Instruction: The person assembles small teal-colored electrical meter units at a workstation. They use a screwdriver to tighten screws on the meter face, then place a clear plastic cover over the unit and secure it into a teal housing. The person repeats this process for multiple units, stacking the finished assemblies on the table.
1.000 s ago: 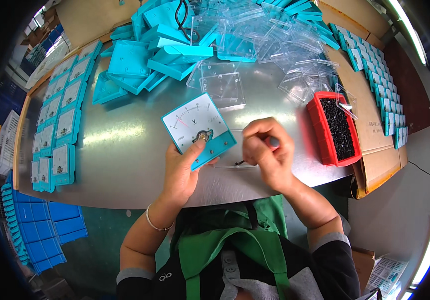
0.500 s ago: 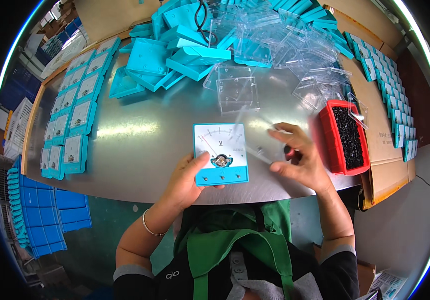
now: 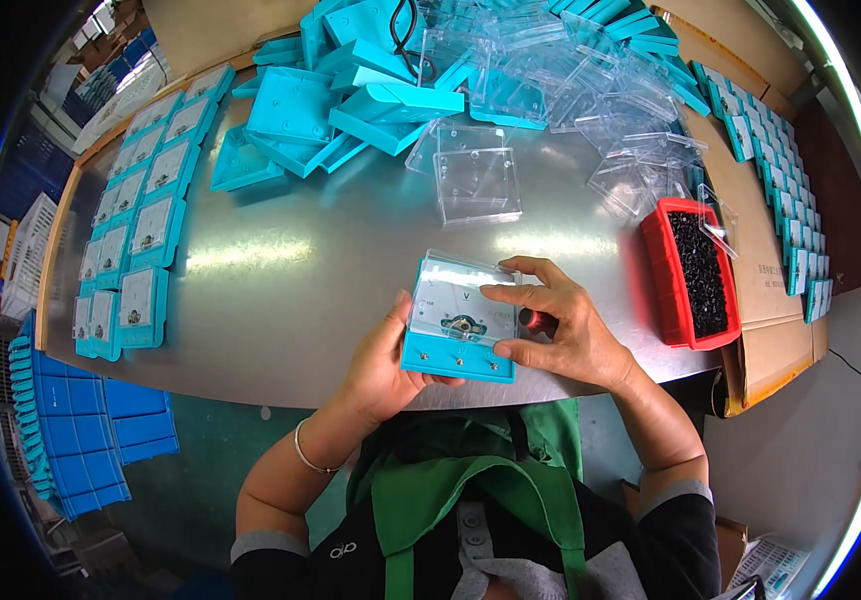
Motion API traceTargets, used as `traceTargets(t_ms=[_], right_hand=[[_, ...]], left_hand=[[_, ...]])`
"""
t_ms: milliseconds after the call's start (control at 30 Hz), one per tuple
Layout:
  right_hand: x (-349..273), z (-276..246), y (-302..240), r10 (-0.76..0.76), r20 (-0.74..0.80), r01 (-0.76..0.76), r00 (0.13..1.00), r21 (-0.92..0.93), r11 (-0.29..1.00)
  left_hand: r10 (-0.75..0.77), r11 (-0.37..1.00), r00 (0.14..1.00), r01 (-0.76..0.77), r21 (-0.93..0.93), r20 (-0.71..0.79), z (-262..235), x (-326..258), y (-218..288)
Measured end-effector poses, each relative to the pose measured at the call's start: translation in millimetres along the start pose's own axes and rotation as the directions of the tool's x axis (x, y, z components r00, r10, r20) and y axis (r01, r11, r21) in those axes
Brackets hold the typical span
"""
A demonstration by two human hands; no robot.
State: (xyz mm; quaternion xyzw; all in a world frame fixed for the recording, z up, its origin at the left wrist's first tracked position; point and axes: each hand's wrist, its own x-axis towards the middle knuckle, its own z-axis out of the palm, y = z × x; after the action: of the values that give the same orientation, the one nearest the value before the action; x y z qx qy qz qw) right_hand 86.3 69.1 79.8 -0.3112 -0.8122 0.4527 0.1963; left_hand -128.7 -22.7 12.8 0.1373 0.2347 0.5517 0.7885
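Near the front edge of the table, my left hand [image 3: 377, 366] is closed round the left and lower side of a voltmeter [image 3: 433, 359] with a turquoise case and a white dial. A clear plastic cover [image 3: 446, 272] lies over the dial, slightly skewed. My right hand [image 3: 581, 333] grips this cover by its right side, fingers above and thumb lower down. Tucked in the same palm is a small thing with a dark red, rounded end [image 3: 537, 321]; the rest of it is hidden.
Turquoise cases [image 3: 296, 105] and clear covers [image 3: 541, 60] are heaped at the back. Rows of meters stand at left [image 3: 151, 228] and on cardboard at right [image 3: 796, 200]. A red bin [image 3: 659, 270] of small black parts sits at right. One loose cover [image 3: 476, 185] lies mid-table.
My right hand has moved left and brought the clear cover over the dial. My left hand has shifted the meter slightly right and down, and its thumb now lies along the side.
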Motion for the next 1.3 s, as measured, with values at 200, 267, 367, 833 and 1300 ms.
traceTargets(t_ms=[200, 267, 367, 833, 1300], right_hand=[[-1, 3, 1, 0.008, 0.011, -0.008, 1.000, 0.044, 0.999], [1, 8, -5, -0.013, -0.008, 0.013, 1.000, 0.034, 0.999], [-2, 10, 0, -0.057, 0.007, 0.057, 0.998, 0.011, 0.998], [-37, 12, 5, 0.311, -0.008, -0.253, 0.951, 0.559, 0.790], [-34, 61, 15, 0.125, -0.045, -0.065, 0.991, 0.656, 0.752]], left_hand=[[0.013, 1.000, 0.999, -0.013, 0.007, 0.031, -5, 2, -4], [0.058, 0.998, 0.998, -0.058, 0.018, -0.005, -3, 4, -6], [0.113, 0.994, 0.988, -0.113, 0.005, -0.101, 14, 3, -8], [0.122, 0.946, 0.992, -0.130, 0.298, 0.044, 42, -20, 0], [0.088, 0.983, 0.994, -0.099, 0.158, 0.071, 39, -21, -10]])
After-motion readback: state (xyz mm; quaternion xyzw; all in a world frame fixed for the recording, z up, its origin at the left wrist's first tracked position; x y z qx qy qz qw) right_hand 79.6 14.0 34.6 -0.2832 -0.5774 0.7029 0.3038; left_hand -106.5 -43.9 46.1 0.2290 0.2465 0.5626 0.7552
